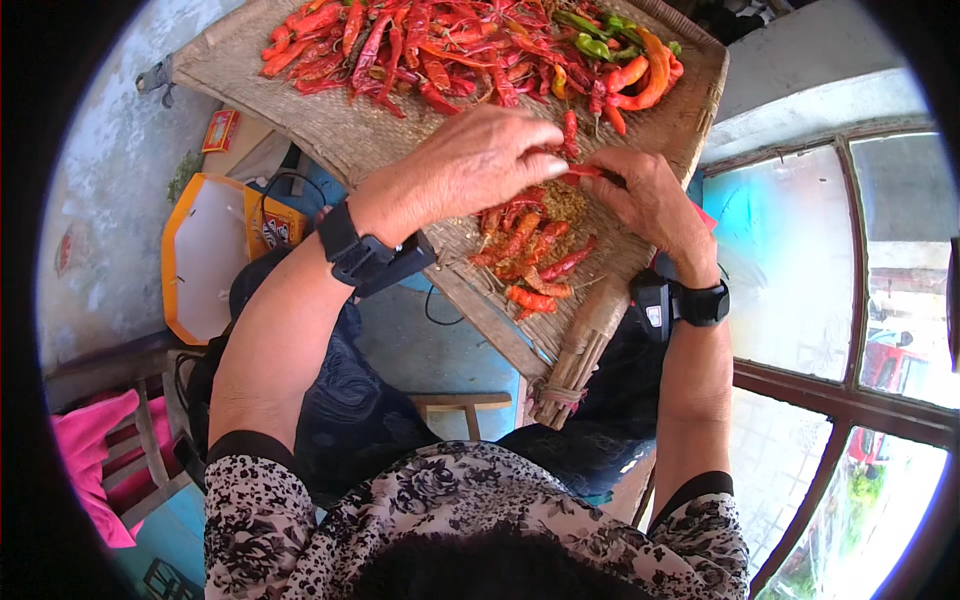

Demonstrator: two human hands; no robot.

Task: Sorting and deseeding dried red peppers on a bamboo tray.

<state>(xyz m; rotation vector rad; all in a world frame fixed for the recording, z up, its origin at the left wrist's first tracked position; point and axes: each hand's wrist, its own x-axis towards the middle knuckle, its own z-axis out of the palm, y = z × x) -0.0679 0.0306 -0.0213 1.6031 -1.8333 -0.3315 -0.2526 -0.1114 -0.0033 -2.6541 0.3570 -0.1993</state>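
Note:
A red chili pepper is stretched between my hands above a woven winnowing tray. My left hand pinches its left end between thumb and fingers. The other end disappears into the curled fingers of my right hand. Below my hands lies a small group of split, shrivelled chilies, beside a patch of loose yellowish seeds. Toward the tray's far side spreads a large heap of red chilies. A few green peppers and a curved orange pepper sit at its right.
The tray's bound stick corner points toward my lap. An orange-edged cardboard box stands at left, near a wooden chair with pink cloth. A brown-framed window borders the right. Each wrist wears a black strapped device.

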